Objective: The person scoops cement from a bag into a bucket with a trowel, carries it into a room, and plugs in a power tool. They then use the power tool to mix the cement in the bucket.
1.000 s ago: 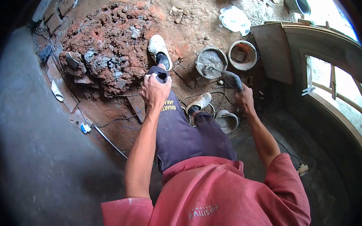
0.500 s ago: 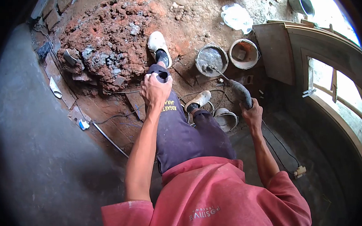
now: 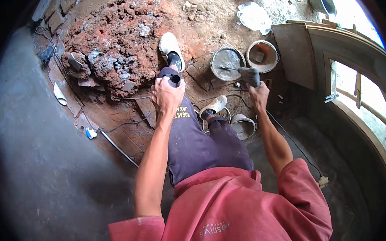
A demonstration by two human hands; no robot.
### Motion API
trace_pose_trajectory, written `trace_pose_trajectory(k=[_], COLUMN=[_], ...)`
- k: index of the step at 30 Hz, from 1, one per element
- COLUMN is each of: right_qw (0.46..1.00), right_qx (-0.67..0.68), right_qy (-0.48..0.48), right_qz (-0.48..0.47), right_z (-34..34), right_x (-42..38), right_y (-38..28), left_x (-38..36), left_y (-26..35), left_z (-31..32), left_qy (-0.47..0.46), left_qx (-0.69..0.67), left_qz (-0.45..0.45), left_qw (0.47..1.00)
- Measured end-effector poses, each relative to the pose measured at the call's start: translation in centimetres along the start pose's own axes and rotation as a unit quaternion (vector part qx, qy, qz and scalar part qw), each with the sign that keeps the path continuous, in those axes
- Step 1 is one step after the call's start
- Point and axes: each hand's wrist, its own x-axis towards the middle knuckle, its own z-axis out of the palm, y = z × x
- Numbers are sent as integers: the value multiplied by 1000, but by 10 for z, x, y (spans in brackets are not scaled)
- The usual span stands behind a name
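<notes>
My right hand [image 3: 258, 95] is closed around the handle of a power drill [image 3: 249, 76], its dark body smeared with grey. From the drill a thin mixing rod [image 3: 229, 68] reaches into wet grey cement [image 3: 225, 57] inside a round bucket [image 3: 212, 71]. The rod's lower end is sunk in the mix and hidden. My left hand [image 3: 167, 95] lies over the knee of my dark trousers [image 3: 183, 140], fingers bent round it beside the rolled cuff. A black cord [image 3: 290, 137] runs from the drill down to a pale socket block [image 3: 322, 182].
A second bucket [image 3: 274, 66] with a reddish piece inside adjoins the cement bucket. Near my shoe lies a tipped pail [image 3: 253, 128]. Broken red rubble [image 3: 110, 46] is heaped ahead. A wooden window frame [image 3: 354, 107] stands at right; cables [image 3: 132, 123] cross the floor.
My right hand and the drill have moved forward and slightly left, and the drill is now turned more over the cement bucket. My left hand stays on the knee.
</notes>
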Motion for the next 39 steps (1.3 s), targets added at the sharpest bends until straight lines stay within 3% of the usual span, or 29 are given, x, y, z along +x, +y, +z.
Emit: trace_pose_trajectory(k=[2, 7, 10, 14, 17, 21, 26, 34, 39], right_qw=[999, 998, 993, 989, 993, 995, 996, 989, 987], right_qx=[-11, -16, -72, -109, -65, -34, -10, -124, -123], right_qy=[37, 2, -13, -47, 4, 59, 61, 37, 22], right_qz=[-38, -65, -94, -88, -94, -67, -71, -78, -103], right_z=[-21, -65, -54, 17, 39, -1, -60, 17, -14], right_x=[-11, -61, -71, -40, -27, -22, -43, 3, -4], right_y=[0, -3, -2, 5, -7, -7, 2, 1, -9], left_x=[2, 1, 3, 1, 4, 0, 8, 9, 8], left_y=[1, 1, -1, 0, 3, 3, -3, -3, 1], left_z=[-3, -2, -2, -4, -7, -3, 0, -2, -5], left_qy=[-14, -2, -6, 10, -3, -10, 2, -23, -13], left_qx=[-6, -6, -3, -3, -5, -8, -3, -18, -3], left_qz=[0, 0, 1, 7, 10, 10, 3, 0, 12], left_qw=[1000, 1000, 1000, 1000, 1000, 1000, 1000, 1000, 1000])
